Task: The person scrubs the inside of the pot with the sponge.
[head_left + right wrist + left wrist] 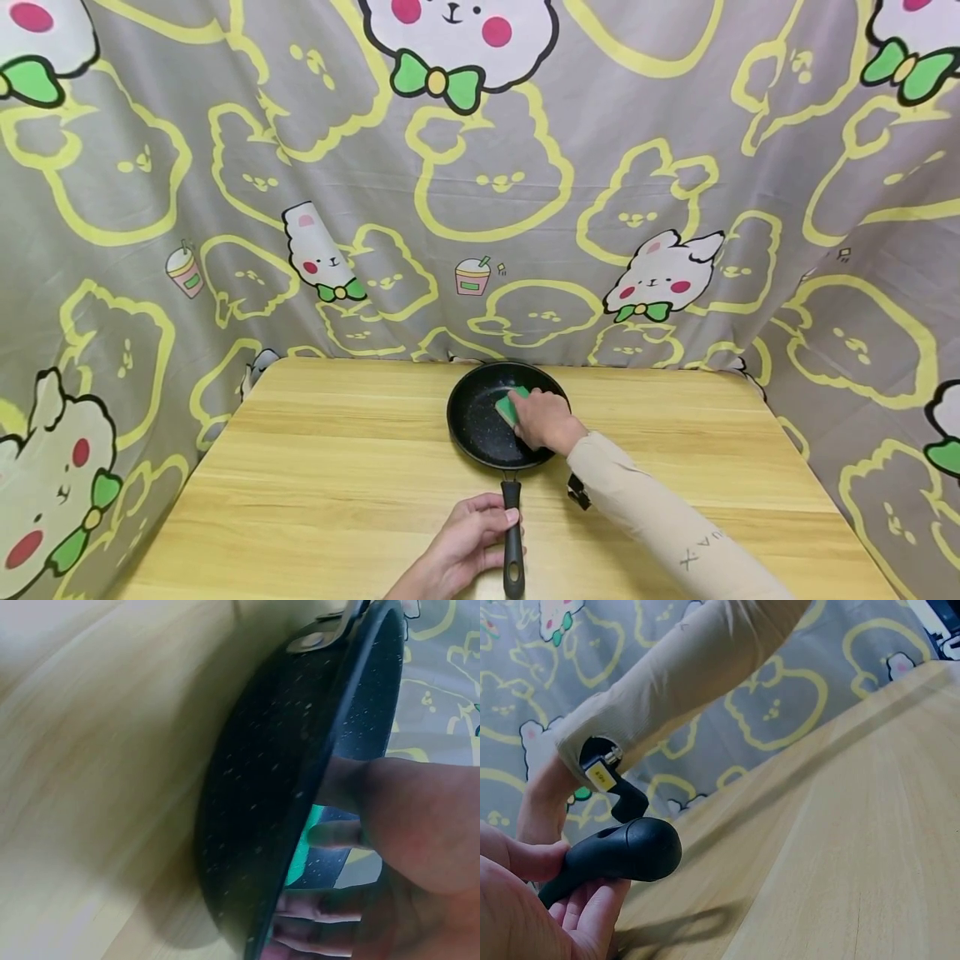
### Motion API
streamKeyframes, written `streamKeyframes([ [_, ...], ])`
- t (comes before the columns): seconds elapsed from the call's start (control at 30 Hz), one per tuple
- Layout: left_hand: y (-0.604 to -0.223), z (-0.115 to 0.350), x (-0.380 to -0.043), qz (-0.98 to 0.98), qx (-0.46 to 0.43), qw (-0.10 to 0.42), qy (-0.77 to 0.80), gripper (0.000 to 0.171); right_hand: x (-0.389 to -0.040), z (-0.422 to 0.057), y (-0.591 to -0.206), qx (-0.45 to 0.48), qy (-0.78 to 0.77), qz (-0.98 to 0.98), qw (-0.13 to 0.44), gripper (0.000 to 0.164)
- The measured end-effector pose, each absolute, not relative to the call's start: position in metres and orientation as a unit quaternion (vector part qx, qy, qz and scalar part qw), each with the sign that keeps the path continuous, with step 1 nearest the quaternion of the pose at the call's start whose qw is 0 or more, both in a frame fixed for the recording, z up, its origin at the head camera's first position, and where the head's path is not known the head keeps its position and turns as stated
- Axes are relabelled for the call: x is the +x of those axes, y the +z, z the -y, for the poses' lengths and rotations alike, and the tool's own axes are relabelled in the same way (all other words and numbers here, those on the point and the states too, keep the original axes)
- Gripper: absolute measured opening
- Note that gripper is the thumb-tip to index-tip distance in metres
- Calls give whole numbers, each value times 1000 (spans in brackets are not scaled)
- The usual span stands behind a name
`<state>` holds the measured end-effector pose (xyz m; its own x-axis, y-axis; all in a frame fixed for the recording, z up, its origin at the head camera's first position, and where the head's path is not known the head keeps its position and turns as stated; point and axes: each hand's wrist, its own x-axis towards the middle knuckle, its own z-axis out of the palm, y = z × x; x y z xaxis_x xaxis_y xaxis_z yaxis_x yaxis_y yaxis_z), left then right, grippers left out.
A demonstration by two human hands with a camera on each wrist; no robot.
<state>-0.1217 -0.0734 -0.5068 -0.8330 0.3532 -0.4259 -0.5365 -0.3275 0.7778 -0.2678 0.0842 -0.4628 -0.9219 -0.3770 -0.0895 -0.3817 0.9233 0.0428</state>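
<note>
A black speckled frying pan [480,425] is on the wooden table, its handle [512,533] pointing toward me. My left hand [476,537] grips that handle, thumb on top and fingers beneath, as the left wrist view also shows around the dark handle end [630,851]. Inside the pan, my right hand [546,417] holds a green sponge [507,408] against the cooking surface. From the right wrist, the pan's outer wall [255,787] covers part of the fingers, and a strip of the green sponge [304,851] shows between them.
The light wooden table [337,467] backs onto a grey curtain [480,317] with cartoon animals, which also runs along both sides. A beige sleeve [660,517] reaches across the table's right part, with a black wrist-camera mount [577,492] under it.
</note>
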Motion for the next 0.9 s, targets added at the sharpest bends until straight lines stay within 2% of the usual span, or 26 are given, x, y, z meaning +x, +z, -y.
streamKeyframes([
  [0.9,-508,74,-122,-515,-96,282,804,21,-256,-74,-456,-222,-43,-967,120,67],
])
